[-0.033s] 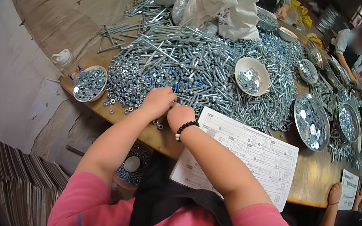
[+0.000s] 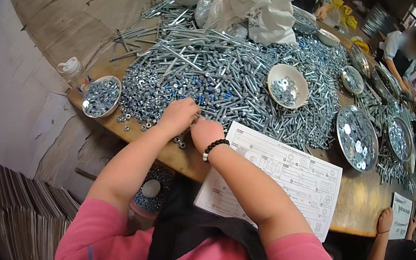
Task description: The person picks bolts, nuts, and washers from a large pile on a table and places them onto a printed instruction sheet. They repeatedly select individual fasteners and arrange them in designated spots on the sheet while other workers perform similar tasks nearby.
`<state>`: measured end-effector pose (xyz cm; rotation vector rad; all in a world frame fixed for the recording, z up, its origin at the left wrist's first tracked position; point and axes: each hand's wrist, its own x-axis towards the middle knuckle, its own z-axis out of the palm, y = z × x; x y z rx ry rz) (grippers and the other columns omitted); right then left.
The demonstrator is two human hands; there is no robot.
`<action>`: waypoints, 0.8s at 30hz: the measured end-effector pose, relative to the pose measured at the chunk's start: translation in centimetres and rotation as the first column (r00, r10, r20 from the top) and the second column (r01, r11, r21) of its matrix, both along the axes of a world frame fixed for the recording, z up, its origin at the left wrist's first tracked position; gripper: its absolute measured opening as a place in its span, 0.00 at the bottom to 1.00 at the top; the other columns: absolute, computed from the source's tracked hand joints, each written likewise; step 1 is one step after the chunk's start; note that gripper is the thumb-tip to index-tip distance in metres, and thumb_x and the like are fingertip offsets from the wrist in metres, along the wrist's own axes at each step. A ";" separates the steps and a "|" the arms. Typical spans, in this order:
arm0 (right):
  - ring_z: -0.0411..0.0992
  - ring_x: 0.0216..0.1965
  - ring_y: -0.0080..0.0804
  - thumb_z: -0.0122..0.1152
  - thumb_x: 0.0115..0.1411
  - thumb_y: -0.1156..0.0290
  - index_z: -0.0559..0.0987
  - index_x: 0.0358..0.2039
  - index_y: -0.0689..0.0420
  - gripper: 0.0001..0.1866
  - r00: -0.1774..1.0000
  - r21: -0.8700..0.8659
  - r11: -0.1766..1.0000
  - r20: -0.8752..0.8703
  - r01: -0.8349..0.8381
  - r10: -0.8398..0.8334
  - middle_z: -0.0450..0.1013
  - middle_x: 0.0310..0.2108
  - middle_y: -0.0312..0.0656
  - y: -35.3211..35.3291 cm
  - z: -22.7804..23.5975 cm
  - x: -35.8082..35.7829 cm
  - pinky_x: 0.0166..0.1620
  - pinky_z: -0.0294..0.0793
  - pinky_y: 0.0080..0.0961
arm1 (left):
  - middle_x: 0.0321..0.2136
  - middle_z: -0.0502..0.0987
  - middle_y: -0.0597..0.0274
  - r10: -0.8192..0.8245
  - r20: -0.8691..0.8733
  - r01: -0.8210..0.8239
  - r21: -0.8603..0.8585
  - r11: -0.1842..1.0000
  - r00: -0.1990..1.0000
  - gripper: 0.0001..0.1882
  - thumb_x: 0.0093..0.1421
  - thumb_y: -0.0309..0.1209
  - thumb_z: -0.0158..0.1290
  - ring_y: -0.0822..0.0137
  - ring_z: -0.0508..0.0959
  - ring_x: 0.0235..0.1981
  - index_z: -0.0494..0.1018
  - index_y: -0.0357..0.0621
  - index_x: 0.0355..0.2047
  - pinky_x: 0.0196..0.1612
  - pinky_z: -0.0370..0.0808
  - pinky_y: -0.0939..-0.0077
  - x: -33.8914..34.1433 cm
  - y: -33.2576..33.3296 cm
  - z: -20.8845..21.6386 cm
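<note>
My left hand (image 2: 177, 115) and my right hand (image 2: 206, 132) meet at the front of a big heap of hardware, fingers curled and pinched together. A small metal piece seems to show between the fingertips, but its kind is hidden. Beyond the left hand lie loose nuts (image 2: 144, 92), several with blue inserts. Past both hands, steel bolts (image 2: 237, 88) are piled thickly. A printed parts sheet (image 2: 289, 171) with line drawings lies partly under my right forearm. A black bead bracelet (image 2: 210, 147) circles my right wrist.
Washers fill a bowl (image 2: 101, 97) at left, a cream bowl (image 2: 287, 86) on the heap and a metal dish (image 2: 356, 138) at right. White sacks (image 2: 274, 11) stand behind. A tub of small parts (image 2: 152, 200) sits below the table edge. Other people work at right.
</note>
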<state>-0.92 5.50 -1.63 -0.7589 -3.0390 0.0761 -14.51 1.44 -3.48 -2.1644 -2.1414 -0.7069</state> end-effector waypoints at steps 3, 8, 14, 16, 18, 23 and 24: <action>0.71 0.30 0.41 0.52 0.51 0.70 0.75 0.28 0.53 0.04 0.977 -0.032 0.997 -0.205 -0.066 0.059 0.69 0.28 0.43 1.2 2.1 3.1 0.31 0.72 0.34 | 0.31 0.70 0.56 0.060 0.181 -0.075 0.076 0.994 0.982 0.07 0.48 0.25 0.52 0.54 0.71 0.35 0.73 0.43 0.30 0.39 0.69 0.65 0.2 -0.7 0.7; 0.70 0.28 0.40 0.53 0.49 0.70 0.73 0.28 0.52 0.04 0.936 -0.089 0.982 -0.326 -0.168 0.131 0.67 0.26 0.40 5.2 4.1 14.4 0.29 0.70 0.35 | 0.32 0.70 0.56 -0.098 0.249 0.095 0.023 0.995 0.964 0.08 0.50 0.25 0.52 0.55 0.71 0.37 0.72 0.42 0.32 0.41 0.69 0.67 3.7 -1.0 2.7; 0.70 0.29 0.34 0.52 0.48 0.71 0.73 0.26 0.51 0.04 0.961 0.169 0.957 -0.105 -0.236 0.255 0.67 0.26 0.37 6.1 2.4 21.9 0.29 0.71 0.31 | 0.34 0.71 0.57 -0.566 0.026 0.566 -0.063 0.822 0.824 0.10 0.46 0.26 0.51 0.56 0.72 0.37 0.72 0.41 0.31 0.40 0.69 0.67 12.6 2.5 2.6; 0.70 0.30 0.33 0.52 0.48 0.71 0.72 0.26 0.51 0.04 0.965 0.185 0.951 -0.038 -0.249 0.261 0.67 0.26 0.37 6.2 1.6 22.7 0.31 0.70 0.30 | 0.34 0.71 0.56 -0.680 -0.100 0.682 -0.018 0.732 0.727 0.11 0.45 0.26 0.50 0.56 0.72 0.36 0.71 0.41 0.32 0.39 0.70 0.67 14.6 3.4 2.7; 0.70 0.31 0.34 0.52 0.48 0.71 0.73 0.27 0.51 0.05 0.979 0.151 0.973 -0.072 -0.176 0.189 0.67 0.26 0.37 5.9 1.0 23.3 0.31 0.71 0.30 | 0.34 0.71 0.57 -0.694 -0.116 0.693 -0.053 0.719 0.711 0.11 0.47 0.25 0.49 0.55 0.73 0.35 0.71 0.41 0.33 0.39 0.70 0.68 15.6 4.1 2.1; 0.71 0.31 0.40 0.56 0.50 0.68 0.73 0.32 0.54 0.09 0.885 -0.294 0.921 -0.314 0.254 -0.344 0.72 0.29 0.42 3.8 1.4 25.3 0.32 0.70 0.34 | 0.32 0.72 0.57 -0.424 0.245 0.456 -0.091 0.885 0.872 0.09 0.53 0.29 0.51 0.57 0.73 0.35 0.71 0.42 0.35 0.35 0.71 0.68 16.6 2.6 2.4; 0.71 0.30 0.42 0.58 0.49 0.66 0.73 0.30 0.55 0.09 0.850 -0.389 0.868 -0.296 0.309 -0.435 0.73 0.27 0.44 3.5 1.4 25.3 0.32 0.69 0.36 | 0.31 0.72 0.57 -0.415 0.191 0.423 -0.001 0.906 0.889 0.10 0.50 0.31 0.54 0.59 0.74 0.34 0.72 0.43 0.33 0.33 0.71 0.68 16.9 2.6 1.9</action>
